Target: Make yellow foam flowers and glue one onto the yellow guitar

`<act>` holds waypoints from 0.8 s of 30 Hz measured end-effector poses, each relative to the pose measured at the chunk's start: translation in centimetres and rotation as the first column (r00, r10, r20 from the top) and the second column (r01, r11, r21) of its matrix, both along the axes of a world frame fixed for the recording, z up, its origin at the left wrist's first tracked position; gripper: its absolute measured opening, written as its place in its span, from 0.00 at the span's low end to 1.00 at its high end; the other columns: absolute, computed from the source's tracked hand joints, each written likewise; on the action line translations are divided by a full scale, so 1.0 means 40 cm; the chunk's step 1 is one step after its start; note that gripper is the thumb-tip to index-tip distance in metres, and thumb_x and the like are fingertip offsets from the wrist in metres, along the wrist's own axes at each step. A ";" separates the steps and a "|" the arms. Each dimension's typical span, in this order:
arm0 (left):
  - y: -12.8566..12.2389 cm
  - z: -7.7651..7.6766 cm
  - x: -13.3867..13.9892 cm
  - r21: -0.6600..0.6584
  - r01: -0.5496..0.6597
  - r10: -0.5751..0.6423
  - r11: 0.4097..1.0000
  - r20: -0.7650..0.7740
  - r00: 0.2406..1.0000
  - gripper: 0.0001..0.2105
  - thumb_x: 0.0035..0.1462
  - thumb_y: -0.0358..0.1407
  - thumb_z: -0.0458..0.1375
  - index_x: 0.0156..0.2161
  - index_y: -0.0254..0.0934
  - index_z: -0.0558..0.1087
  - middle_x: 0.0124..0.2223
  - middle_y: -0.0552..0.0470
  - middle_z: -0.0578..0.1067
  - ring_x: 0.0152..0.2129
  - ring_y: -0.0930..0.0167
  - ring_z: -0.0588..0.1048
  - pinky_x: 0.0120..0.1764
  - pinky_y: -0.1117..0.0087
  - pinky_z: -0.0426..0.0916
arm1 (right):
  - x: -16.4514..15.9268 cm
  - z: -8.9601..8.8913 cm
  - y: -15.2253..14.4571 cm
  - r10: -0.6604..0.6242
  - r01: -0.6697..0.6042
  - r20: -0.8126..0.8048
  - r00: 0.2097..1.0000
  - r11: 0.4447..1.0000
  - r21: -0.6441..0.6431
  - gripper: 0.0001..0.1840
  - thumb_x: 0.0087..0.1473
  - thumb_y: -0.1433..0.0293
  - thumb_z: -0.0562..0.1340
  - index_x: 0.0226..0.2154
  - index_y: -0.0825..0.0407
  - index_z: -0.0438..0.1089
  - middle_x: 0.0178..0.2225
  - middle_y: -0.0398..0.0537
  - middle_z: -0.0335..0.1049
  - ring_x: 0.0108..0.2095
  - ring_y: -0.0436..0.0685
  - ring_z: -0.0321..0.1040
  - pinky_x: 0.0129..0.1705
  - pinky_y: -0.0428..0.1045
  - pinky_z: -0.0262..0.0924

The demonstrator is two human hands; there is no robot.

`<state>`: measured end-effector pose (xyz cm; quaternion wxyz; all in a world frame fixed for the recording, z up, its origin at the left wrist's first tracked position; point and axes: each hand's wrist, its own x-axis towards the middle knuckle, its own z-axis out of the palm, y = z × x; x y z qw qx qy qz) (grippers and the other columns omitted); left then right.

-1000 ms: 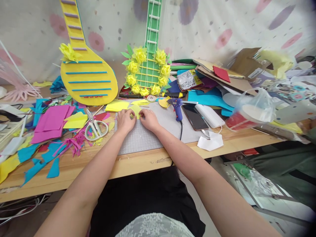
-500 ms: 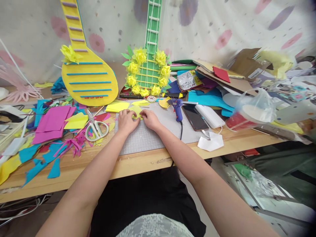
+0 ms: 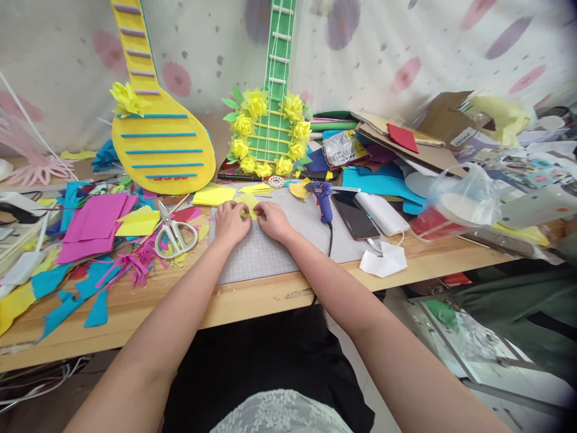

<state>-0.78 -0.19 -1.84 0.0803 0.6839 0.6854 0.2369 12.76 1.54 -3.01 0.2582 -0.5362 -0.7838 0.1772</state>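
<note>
Between my two hands, over the grey cutting mat (image 3: 265, 258), is a small piece of yellow paper (image 3: 247, 201). My left hand (image 3: 231, 222) is closed on its left side, fingers curled at the paper. From the right, my right hand (image 3: 272, 220) pinches the near right edge of the same piece. The fingers partly hide it. Just behind my left hand lies a stack of yellow paper (image 3: 214, 194). White-handled scissors (image 3: 175, 236) rest to the left, and a blue glue gun (image 3: 323, 201) lies to the right.
A yellow paper guitar (image 3: 162, 144) and a green one (image 3: 280, 90) with yellow flowers lean at the back. Magenta sheets (image 3: 94, 227) and scraps cover the left. A phone (image 3: 356, 215), power bank (image 3: 383, 213) and bagged cup (image 3: 455, 210) stand right.
My right hand has shifted slightly left and down along the yellow paper's near edge. My left hand stays nearly in place, its fingers drawn in a little.
</note>
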 end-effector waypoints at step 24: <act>-0.005 0.007 -0.027 0.120 0.245 -0.202 0.962 -0.289 0.936 0.13 0.57 0.35 0.49 0.41 0.38 0.75 0.46 0.48 0.76 0.45 0.60 0.68 0.49 0.57 0.58 | 0.056 0.016 0.017 -0.269 0.286 -0.566 0.779 0.956 -0.059 0.15 0.43 0.78 0.51 0.36 0.53 0.63 0.31 0.46 0.68 0.31 0.53 0.65 0.40 0.50 0.60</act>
